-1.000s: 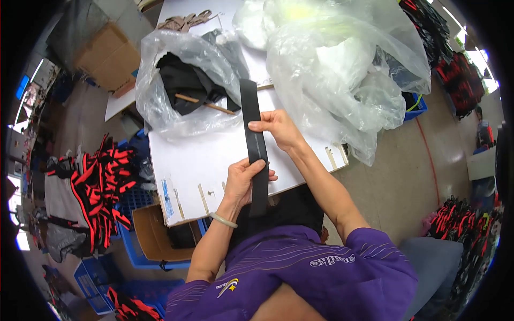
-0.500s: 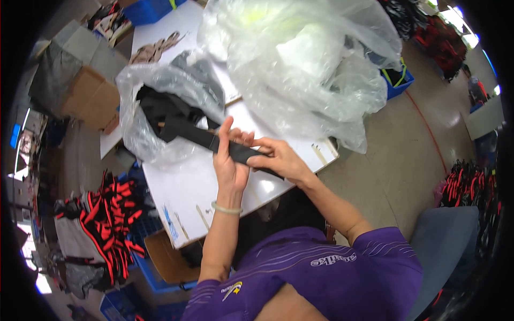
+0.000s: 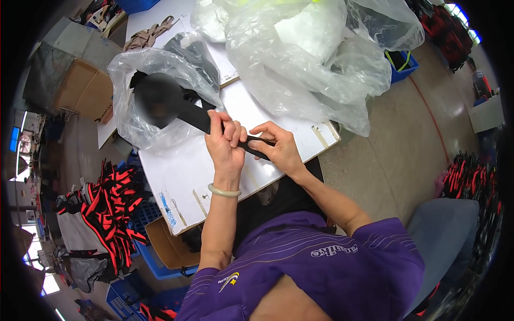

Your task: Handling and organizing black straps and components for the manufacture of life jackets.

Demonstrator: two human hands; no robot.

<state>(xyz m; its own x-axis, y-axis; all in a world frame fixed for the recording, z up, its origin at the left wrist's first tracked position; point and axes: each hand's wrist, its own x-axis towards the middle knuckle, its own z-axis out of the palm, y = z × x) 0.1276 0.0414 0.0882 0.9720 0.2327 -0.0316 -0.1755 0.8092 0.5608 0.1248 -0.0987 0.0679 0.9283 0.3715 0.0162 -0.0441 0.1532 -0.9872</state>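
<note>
A black fabric strap (image 3: 193, 116) runs slantwise over the white table, from the mouth of a clear plastic bag (image 3: 124, 112) to my hands. My left hand (image 3: 226, 145), with a pale bangle at the wrist, has its fingers curled round the strap. Just to the right, my right hand (image 3: 282, 151) pinches the strap's near end between thumb and fingers. Inside the bag lie more black pieces (image 3: 190, 96), partly hidden by a blurred patch. Between my hands the strap looks narrow, as if folded or turned edgewise.
Large clear plastic bags with white contents (image 3: 300, 64) cover the far right of the white table (image 3: 176, 176). A brown twisted cloth (image 3: 150, 33) lies at the far left. Red-and-black pieces (image 3: 110, 214) are heaped at left, beside a cardboard box (image 3: 166, 246) in a blue crate.
My left fingers have curled in round the strap; the index finger was stretched out before. The strap's near end, earlier flat and wide, now looks narrower in my right hand. The view has shifted slightly.
</note>
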